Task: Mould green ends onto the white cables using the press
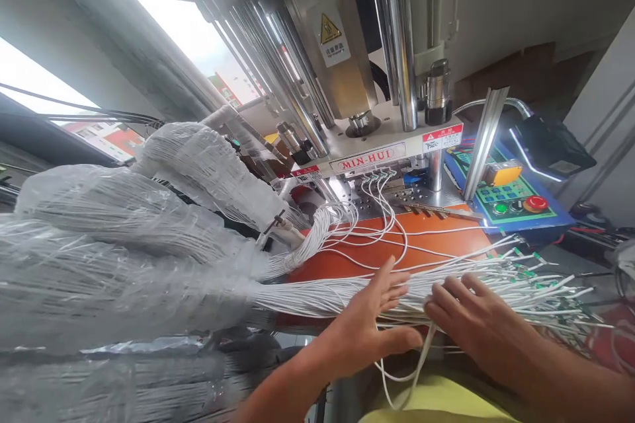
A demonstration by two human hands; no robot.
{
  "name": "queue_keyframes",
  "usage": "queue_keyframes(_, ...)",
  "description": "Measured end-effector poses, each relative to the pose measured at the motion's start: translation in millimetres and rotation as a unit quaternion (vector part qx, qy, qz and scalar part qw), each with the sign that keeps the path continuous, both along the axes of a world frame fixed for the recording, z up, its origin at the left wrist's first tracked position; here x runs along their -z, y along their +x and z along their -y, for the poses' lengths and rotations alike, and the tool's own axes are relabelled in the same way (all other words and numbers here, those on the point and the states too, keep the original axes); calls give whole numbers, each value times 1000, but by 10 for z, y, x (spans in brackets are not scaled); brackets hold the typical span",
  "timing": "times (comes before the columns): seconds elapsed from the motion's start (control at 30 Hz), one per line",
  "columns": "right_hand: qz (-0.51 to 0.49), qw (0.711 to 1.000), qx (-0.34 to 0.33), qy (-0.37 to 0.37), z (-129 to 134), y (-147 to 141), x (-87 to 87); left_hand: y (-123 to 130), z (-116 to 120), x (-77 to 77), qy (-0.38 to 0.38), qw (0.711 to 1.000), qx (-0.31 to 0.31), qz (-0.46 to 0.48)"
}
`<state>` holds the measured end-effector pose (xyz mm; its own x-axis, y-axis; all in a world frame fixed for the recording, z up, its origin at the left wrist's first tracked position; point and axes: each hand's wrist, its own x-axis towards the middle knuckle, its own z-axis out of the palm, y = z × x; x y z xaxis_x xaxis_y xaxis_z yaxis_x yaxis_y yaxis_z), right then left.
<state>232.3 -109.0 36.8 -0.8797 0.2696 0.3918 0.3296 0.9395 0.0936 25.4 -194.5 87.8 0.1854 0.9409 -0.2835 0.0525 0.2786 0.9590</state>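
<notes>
At the front of a MIN-HUI press [370,158], we have both hands over a thick bundle of thin white insulated wires [337,297]. The bundle is a long, pale sheaf of many parallel strands, loosely gathered at its middle and fanning out wide and untidy towards its free end. Its long axis runs nearly level across the lower part of our view, from the plastic-wrapped wire coils [124,211] on the left to the green-tipped wire ends [526,271], which point right and slightly upward. It lies across the near edge of an orange work surface [397,238] and reaches past it on the right.

Our left hand [362,330] lies on the bundle's near side, its fingers [384,291] spread wide and the thumb stretched out apart from them, with no pinch. Our right hand [481,317] rests on top of the wires nearer the fanned end, its fingers [456,291] gently curled and slightly apart; whether they close round any strands, we cannot tell.

A slack wire loop [397,377] hangs below our hands, above a yellow garment [436,396]. Other white wires [381,198] curve across the orange surface up to the press's metal fixture, beside a blue control panel [506,201].
</notes>
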Motion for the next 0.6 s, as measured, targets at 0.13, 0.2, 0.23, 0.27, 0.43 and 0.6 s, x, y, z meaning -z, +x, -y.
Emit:
queue_keyframes(0.13,2,999,-20,-27,-97,35,-218,374,-250,223,-144,980,108,87)
queue_keyframes(0.2,-8,989,-46,-139,-312,132,-213,446,-243,357,-149,980,105,73)
queue_keyframes(0.23,-23,980,-36,-192,-452,182,-177,438,-224,409,-128,987,82,55)
queue_keyframes(0.27,-38,971,-5,-237,-602,222,-121,407,-208,445,-104,992,55,38)
queue_keyframes(0.43,25,967,185,-176,-1172,95,333,181,-375,473,52,990,-87,-93)
queue_keyframes(0.6,138,969,178,-104,-1230,-159,707,276,-734,726,233,867,-30,-439)
